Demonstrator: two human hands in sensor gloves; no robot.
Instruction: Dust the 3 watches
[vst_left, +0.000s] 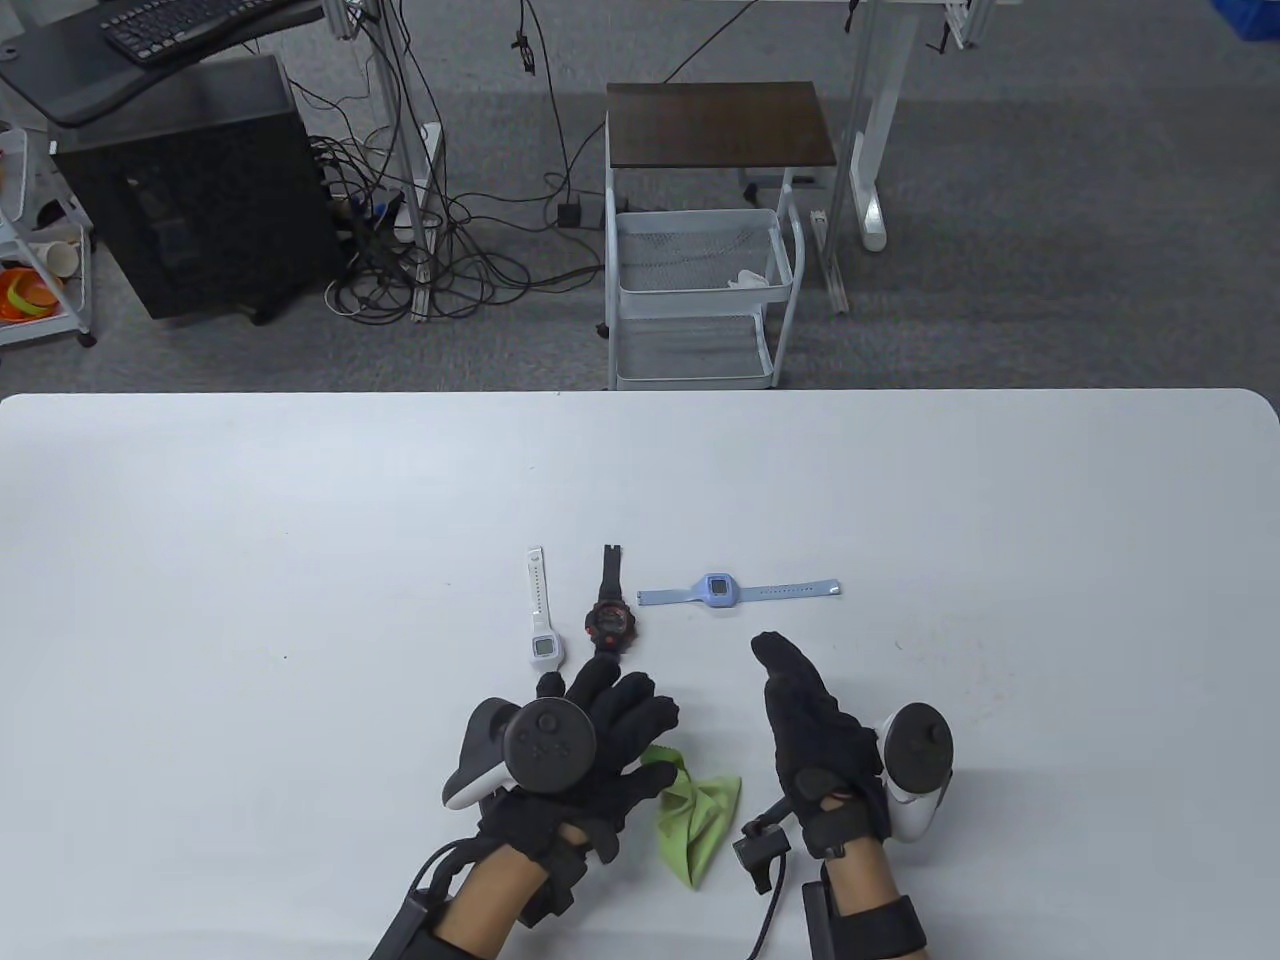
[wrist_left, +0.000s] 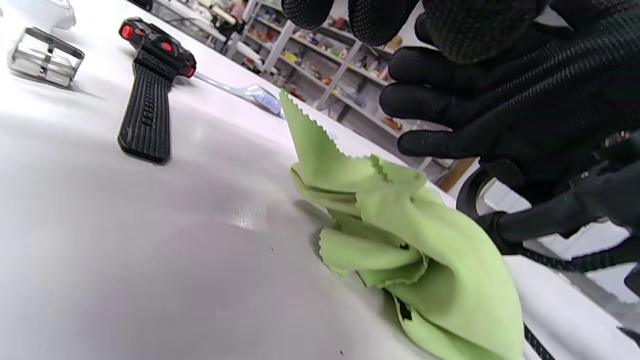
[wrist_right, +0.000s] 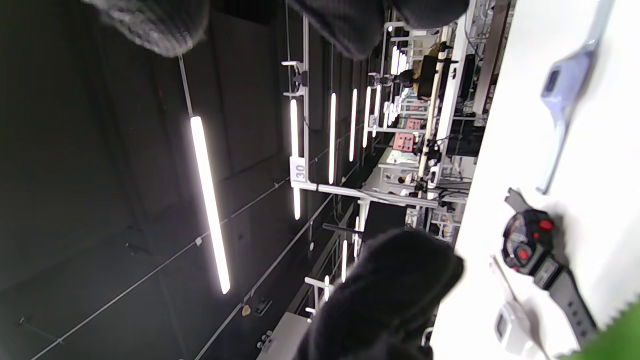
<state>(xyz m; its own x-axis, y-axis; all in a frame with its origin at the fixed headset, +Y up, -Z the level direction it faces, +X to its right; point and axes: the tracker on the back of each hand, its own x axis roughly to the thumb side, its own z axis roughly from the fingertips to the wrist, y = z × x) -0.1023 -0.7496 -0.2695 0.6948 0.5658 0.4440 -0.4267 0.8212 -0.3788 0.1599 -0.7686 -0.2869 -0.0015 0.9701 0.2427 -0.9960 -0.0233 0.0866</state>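
Observation:
Three watches lie side by side mid-table: a white watch, a black and red watch and a light blue watch stretched out sideways. A crumpled green cloth lies near the front edge. My left hand hovers over the cloth's upper left corner with spread fingers and holds nothing; its fingertips reach the near ends of the white and black watches. In the left wrist view the cloth lies below those fingers, and the black watch is behind it. My right hand stands on edge right of the cloth, fingers straight.
The white table stretches wide to both sides. Beyond its far edge stand a white wire cart and a black computer tower on the floor. Cables run from both gloves off the front edge.

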